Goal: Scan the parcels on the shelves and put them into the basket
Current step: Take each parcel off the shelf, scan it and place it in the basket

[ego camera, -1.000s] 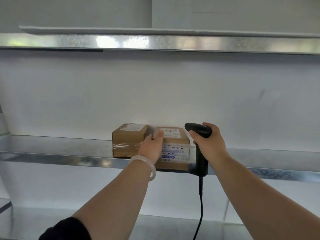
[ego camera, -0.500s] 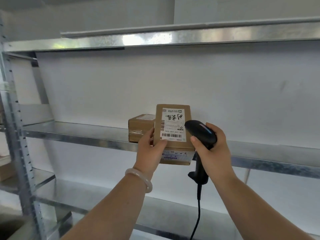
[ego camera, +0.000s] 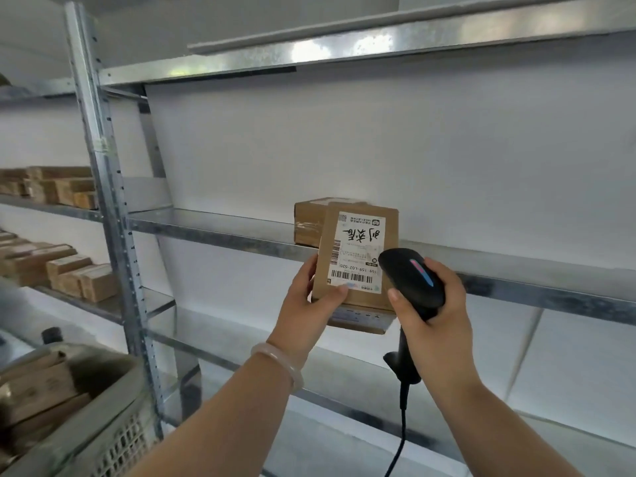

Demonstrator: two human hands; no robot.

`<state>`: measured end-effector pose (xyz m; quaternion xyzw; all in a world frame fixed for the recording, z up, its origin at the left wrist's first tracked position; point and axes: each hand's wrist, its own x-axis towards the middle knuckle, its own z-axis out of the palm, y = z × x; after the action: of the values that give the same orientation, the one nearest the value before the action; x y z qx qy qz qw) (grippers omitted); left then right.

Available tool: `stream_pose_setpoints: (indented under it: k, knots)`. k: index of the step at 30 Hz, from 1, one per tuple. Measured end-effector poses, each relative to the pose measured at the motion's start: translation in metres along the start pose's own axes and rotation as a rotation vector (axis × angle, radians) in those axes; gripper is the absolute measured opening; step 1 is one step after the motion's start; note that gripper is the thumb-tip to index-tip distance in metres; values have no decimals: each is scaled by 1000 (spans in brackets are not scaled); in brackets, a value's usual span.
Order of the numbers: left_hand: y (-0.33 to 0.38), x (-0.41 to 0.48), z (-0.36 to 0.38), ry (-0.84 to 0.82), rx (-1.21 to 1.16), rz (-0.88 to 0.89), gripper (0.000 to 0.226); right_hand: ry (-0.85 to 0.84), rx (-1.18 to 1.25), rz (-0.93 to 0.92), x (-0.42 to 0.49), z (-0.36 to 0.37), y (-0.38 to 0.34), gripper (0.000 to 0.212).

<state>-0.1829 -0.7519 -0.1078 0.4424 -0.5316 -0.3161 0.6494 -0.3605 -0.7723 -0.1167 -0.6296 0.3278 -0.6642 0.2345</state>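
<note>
My left hand [ego camera: 306, 301] grips a small brown parcel [ego camera: 358, 256] by its lower left corner and holds it upright in front of the middle shelf, its white barcode label facing me. My right hand [ego camera: 433, 315] grips a black corded barcode scanner [ego camera: 411, 277], whose head points at the label from the right, close to the parcel. A second brown parcel [ego camera: 308, 222] stays on the metal shelf [ego camera: 213, 228] behind the held one. The grey basket [ego camera: 103, 428] at the lower left holds several parcels.
A perforated metal upright [ego camera: 103, 187] divides the shelving. Left of it, several brown parcels [ego camera: 58, 187] sit on two shelf levels. The scanner cable [ego camera: 399, 449] hangs down between my arms. Lower shelves run below my hands.
My left hand lifted the parcel off the shelf and tilted its label toward me. The scanner came up beside the label. My view swung left, bringing the basket and left shelves into sight.
</note>
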Motion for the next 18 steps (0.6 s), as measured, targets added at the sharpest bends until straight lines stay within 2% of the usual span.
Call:
stream_pose_setpoints:
  k: [3, 7, 12, 18]
  knots:
    - [-6, -14, -17, -12, 7, 0, 47, -40, -8, -5, -17, 10, -1, 57]
    - [-17, -33, -60, 59, 15, -56, 43, -155, -5, 5, -41, 39, -1, 61]
    - [-41, -63, -139, 157, 49, -178, 45, -418, -67, 47, -73, 96, 3, 60]
    - [-71, -108, -226, 309, 45, -306, 49, -742, -161, 14, -110, 169, 2, 63]
